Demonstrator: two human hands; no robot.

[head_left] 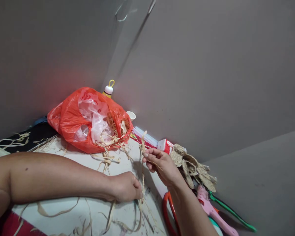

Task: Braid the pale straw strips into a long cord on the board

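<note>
My left hand (128,186) is closed low over the white table (123,213), gripping the lower part of a thin dried straw strand (143,175). Loose ends fan out below it. Higher and to the right, my right hand (162,162) pinches the same strand between thumb and fingers, and its pale tip sticks up above them. Between the two hands the strand runs nearly upright and looks twisted. Just behind them a red plastic bag (71,118) lies open, with more straw (124,126) spilling from its mouth.
Loose straw strips litter the table. A bottle with a yellow loop (108,90) and a white cup (131,115) stand behind the bag. Along the right wall lie woven straw pieces (179,155), a pink glue gun (208,206) and red-orange handles (167,203). Grey walls close in behind.
</note>
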